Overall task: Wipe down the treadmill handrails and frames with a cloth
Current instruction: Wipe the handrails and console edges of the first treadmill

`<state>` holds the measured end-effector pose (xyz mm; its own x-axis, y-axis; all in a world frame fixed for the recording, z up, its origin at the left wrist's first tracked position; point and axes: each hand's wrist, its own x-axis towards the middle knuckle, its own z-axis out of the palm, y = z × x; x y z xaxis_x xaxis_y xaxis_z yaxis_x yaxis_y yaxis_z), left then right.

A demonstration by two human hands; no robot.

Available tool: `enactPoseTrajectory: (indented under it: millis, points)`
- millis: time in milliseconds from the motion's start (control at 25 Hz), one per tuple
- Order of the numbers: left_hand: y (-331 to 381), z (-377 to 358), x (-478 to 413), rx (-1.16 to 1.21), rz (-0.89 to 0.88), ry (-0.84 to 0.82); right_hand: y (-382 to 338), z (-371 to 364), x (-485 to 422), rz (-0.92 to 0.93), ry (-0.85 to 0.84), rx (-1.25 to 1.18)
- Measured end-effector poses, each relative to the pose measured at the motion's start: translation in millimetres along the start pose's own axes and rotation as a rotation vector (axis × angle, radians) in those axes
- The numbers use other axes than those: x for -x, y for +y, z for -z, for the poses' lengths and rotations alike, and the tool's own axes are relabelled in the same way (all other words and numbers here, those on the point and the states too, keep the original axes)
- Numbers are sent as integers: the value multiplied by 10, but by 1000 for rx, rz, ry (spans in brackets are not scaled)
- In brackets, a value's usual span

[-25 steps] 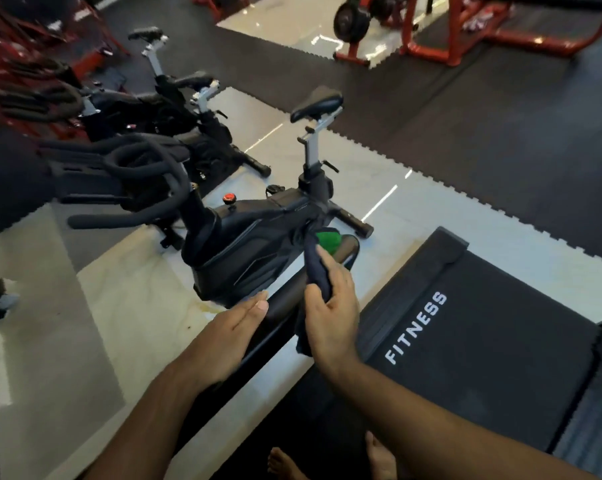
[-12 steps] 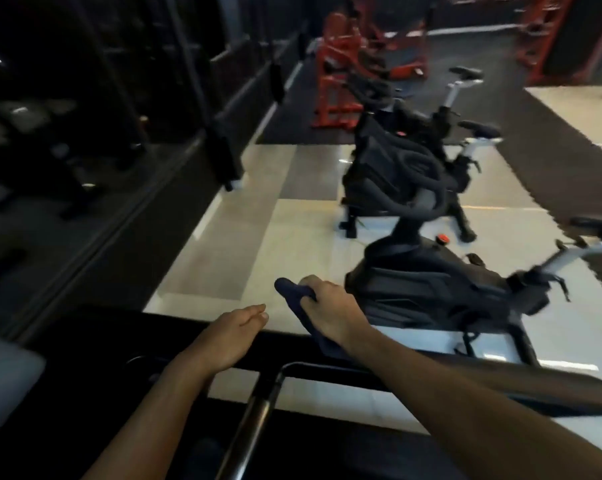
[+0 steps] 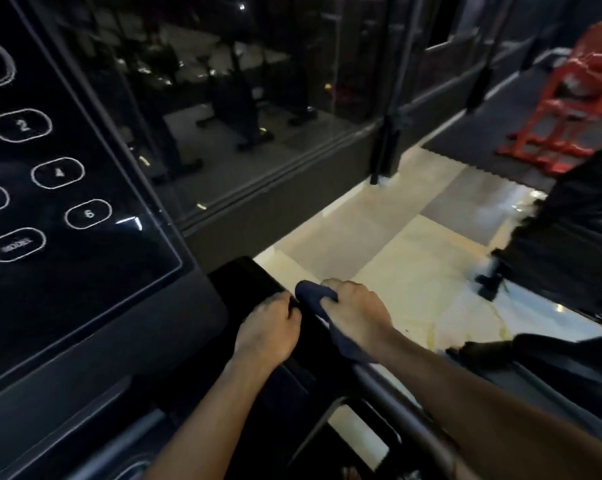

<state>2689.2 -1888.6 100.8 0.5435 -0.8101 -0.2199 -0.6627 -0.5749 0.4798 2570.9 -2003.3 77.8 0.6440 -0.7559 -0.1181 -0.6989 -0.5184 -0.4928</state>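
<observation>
Console [image 3: 67,209] left of handrail [image 3: 389,382]; cloth [image 3: 318,299] on handrail.

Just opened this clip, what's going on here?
A person is wiping a treadmill. Their right hand grips a dark blue cloth pressed onto the black treadmill handrail, close to the black touch console. The left hand sits beside it, fingers curled over the rail. Wiping looks under way, not finished.

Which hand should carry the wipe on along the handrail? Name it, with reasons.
Right. The right hand grips the dark cloth over the handrail, with bare rail running back under its forearm. The left hand sits beside it, holding no cloth.
</observation>
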Motion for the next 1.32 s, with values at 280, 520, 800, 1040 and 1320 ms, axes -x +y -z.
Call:
enactPoseTrajectory:
  millis: [280, 520, 800, 1040, 1320]
  points:
    - [-361, -189, -585, -182, 153, 71, -322, -773, -895, 97, -289, -34]
    - [-511, -312, -749, -328, 151, 141, -385, -786, -1489, 133, -510, -165]
    - [-574, -308, -785, -289, 127, 175, -415, -948, -1753, 111, -479, -271]
    - [-533, -314, -778, -305, 133, 171, -351, -1097, -1626, 212, -309, -368]
    - [-528, -303, -772, -330, 103, 125, -297, -1007, -1683, 119, -452, -279]
